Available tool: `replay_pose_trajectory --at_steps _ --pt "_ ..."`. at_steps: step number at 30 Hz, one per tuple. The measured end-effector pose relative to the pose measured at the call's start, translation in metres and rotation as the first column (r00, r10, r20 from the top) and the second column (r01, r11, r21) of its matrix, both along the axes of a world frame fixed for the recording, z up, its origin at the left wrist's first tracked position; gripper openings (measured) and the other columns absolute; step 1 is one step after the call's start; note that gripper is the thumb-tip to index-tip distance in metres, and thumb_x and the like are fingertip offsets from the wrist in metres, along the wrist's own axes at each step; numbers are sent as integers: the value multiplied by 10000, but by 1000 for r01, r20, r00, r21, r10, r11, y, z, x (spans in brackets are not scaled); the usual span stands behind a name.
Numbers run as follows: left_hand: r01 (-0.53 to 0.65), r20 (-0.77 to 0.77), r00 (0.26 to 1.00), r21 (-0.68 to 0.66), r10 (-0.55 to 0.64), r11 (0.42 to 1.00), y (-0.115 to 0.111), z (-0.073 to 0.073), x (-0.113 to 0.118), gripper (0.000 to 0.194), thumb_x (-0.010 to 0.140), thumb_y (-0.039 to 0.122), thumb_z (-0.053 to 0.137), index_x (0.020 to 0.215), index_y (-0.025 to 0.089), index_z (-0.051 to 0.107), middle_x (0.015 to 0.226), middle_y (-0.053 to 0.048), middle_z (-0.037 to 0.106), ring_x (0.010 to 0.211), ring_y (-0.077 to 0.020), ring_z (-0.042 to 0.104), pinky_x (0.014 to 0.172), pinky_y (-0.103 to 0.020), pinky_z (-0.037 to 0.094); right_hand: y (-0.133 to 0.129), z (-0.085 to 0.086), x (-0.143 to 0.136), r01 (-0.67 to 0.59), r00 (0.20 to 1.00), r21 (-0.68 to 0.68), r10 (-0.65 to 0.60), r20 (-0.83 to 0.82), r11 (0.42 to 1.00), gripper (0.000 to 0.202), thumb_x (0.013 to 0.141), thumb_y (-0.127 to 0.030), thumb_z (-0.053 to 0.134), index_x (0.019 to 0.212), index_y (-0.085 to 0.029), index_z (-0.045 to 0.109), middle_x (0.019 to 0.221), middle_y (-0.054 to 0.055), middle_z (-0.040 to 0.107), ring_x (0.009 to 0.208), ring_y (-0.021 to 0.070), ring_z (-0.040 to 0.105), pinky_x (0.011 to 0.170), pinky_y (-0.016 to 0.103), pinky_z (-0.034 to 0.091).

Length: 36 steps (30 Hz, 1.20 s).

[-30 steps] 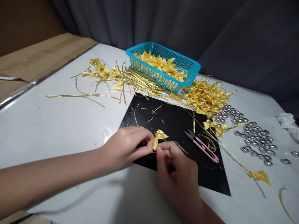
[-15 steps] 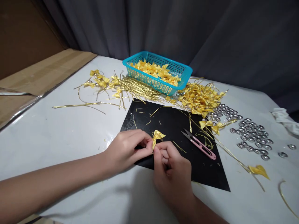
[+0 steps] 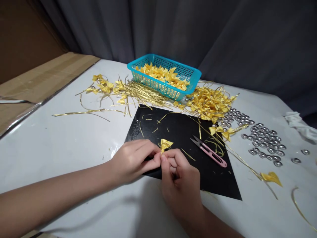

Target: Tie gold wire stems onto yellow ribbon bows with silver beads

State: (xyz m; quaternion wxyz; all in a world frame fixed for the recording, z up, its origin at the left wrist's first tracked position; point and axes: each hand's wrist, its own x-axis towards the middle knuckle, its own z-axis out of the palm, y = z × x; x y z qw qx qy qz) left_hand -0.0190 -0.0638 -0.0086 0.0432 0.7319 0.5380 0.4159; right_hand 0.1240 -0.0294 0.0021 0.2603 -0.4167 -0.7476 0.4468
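A small yellow ribbon bow (image 3: 165, 144) with thin gold cord about it is pinched between my two hands above a black mat (image 3: 153, 132). My left hand (image 3: 138, 160) is closed, thumb and forefinger gripping it from the left. From the right, my right hand (image 3: 182, 175) pinches its lower end, fingers curled and touching the left fingertips. Part of the bow is hidden behind the fingers. On the mat to the right lie pink-handled thread snips (image 3: 210, 153), blades pointing up and left, with gold cord scraps around them.
Behind the mat stands a blue basket (image 3: 195, 81) of yellow bows. Gold cords (image 3: 146, 94) lie in front of it. A heap of corded yellow bows (image 3: 210, 102) and several silver beads (image 3: 266, 138) spread to the right. White cloth (image 3: 300, 125) lies at the right edge.
The fingertips have drawn closer together over the bow, covering more of its lower part. The whole scene has shifted slightly left with the camera.
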Motion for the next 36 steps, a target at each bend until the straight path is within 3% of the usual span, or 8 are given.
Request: replay_pose_trajectory --at_steps 6,10,15,21,28,32,36 --pt "-30 -91 995 38 34 999 3 0 -5 54 825 146 574 772 151 586 662 -6 654 580 -95 587 564 -188 459 6 -4 3 -29 999 -2 29 -15 1000 133 881 -238 424 786 -188 502 522 -39 512 432 86 482 422 176 337" --pt "-57 -176 981 118 77 991 7 0 -10 63 819 135 568 766 158 593 640 2 652 549 -91 574 548 -190 446 9 -6 6 3 1000 77 -5 20 997 115 872 -220 442 815 -179 533 587 -16 563 452 83 488 430 178 340" --pt "-32 -235 970 121 60 992 8 0 -11 51 833 134 559 818 154 604 665 0 658 581 -95 576 572 -192 451 10 -7 6 13 999 138 -17 33 990 129 877 -202 437 822 -179 551 584 -18 584 432 73 482 416 165 341" --pt "26 -275 961 173 23 985 7 0 -10 37 828 130 581 849 122 610 656 -23 653 570 -111 563 546 -211 449 6 -9 4 22 999 101 -18 -43 995 134 885 -201 434 840 -194 560 539 -49 565 401 67 468 433 153 395" --pt "49 -173 985 236 -8 971 3 0 -8 128 762 102 657 886 111 625 730 -47 701 606 -113 598 576 -211 487 4 -7 2 10 987 -68 -20 -158 998 112 888 -244 463 881 -193 563 668 0 649 490 83 589 410 133 439" --pt "-4 -44 999 201 13 979 2 4 -6 150 758 98 650 891 156 616 714 -41 708 613 -123 620 583 -224 507 4 -6 2 1 980 -70 -14 -198 998 110 890 -241 462 887 -199 564 698 5 664 499 83 599 401 125 449" --pt "-16 -12 1000 201 19 979 2 9 -4 161 736 99 664 868 170 606 687 -45 705 595 -133 629 562 -233 514 4 -7 3 -14 972 -66 -2 -235 998 89 892 -219 465 890 -204 552 696 -7 660 489 69 584 407 114 448"
